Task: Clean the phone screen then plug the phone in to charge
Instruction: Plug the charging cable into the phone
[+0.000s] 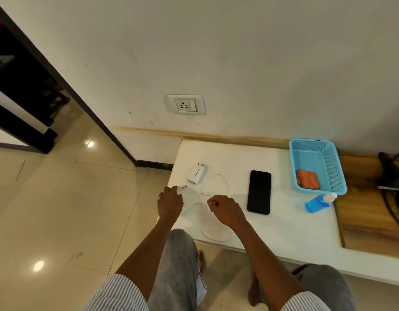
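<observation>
Materials, quick pass
Bench [283,225] matt white, wood edge; phone [259,192] glossy black glass; basket [333,167] blue plastic mesh; cloth [308,179] orange, soft; charger [195,174] and cable [216,237] smooth white plastic; floor [59,209] glossy tile.

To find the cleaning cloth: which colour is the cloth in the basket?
Orange; the cloth lies in the light blue basket, head view.

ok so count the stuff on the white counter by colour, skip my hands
white: 2, the charger adapter and the cable
black: 1, the phone
blue: 2, the basket and the bottle (white cap)
orange: 1, the cloth inside the basket
total: 6
</observation>
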